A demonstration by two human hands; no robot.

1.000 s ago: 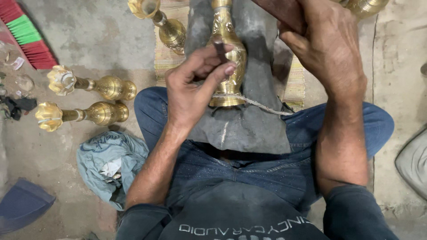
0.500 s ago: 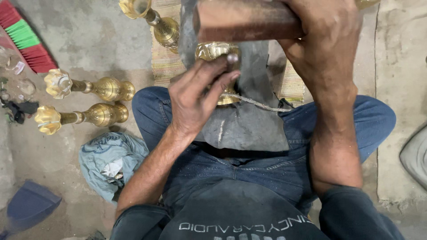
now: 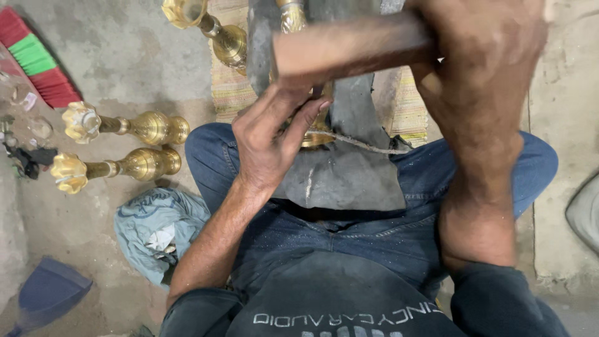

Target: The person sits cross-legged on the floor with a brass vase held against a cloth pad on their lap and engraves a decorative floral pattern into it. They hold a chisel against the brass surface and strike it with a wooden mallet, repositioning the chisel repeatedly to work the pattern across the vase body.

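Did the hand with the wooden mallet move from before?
Yes. The right hand swung the wooden mallet leftward, over the brass piece on the lap.

Brass stands [image 3: 118, 146] (perhaps three) blocking left

No packages, labels, signs — none.

On the concrete floor [image 3: 106, 56] at the left lie 2 brass stands [image 3: 125, 126] [image 3: 115, 167] on their sides, one just beside the other, flower-shaped ends pointing left. A 3rd brass stand [image 3: 212, 28] lies near the top on a striped woven mat [image 3: 228, 93]. Below the pair sits a crumpled blue-grey cloth [image 3: 156, 224]. A red and green brush [image 3: 34, 59] lies at the top-left corner, a dark blue dustpan [image 3: 47, 293] at bottom left.
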